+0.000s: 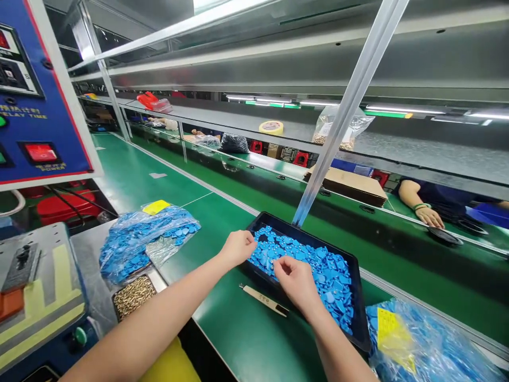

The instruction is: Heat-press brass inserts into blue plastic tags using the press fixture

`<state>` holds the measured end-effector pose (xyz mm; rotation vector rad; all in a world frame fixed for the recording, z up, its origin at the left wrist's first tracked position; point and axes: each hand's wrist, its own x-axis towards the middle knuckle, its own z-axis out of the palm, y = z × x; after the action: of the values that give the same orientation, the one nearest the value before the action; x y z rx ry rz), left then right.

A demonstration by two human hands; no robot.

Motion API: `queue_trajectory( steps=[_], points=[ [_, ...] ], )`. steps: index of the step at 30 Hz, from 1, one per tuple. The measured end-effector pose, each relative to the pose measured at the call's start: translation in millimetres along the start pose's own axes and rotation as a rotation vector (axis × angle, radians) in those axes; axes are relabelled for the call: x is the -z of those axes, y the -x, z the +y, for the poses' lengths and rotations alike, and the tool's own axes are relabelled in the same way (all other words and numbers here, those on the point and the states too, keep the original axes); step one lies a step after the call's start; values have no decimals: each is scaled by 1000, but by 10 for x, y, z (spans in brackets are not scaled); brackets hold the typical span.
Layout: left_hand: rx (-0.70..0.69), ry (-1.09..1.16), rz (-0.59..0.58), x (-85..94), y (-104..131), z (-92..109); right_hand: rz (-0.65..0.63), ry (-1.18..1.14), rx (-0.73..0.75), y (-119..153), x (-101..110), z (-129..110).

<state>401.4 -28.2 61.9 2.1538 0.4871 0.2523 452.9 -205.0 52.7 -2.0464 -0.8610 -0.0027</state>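
A black tray (360,297) on the green table holds many small blue plastic pieces (330,276). My left hand (237,247) is at the tray's left edge, thumb and fingers pinched together; whatever is between the fingertips is too small to name. Over the front of the tray, my right hand (295,276) has its thumb and forefinger pinched near the blue pieces, and its contents cannot be made out either. A beige-handled tool (264,300) lies on the table just in front of the tray, below both hands.
Bags of blue pieces lie left (139,239) and right (433,339) of the tray. A box of brass parts (134,297) sits beside a blue machine (43,297). A metal post (342,122) rises behind the tray. Another person's hand (429,216) is across the line.
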Motion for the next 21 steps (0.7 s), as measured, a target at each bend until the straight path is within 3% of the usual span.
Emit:
queue_trajectory(
  steps=[4,8,11,21],
  points=[
    [-171,475,-69,-100,377,-145,-80,-133,-67,-46,-63,31],
    [-174,612,-40,-233,611,-216,-246,-285,-199,-35,-138,16],
    [-118,709,-1,-292,638,-214,-304,-377,-273,-16,-162,-16],
    [150,1250,-51,-358,640,-204,-362,-923,-525,40,-287,-63]
  ],
)
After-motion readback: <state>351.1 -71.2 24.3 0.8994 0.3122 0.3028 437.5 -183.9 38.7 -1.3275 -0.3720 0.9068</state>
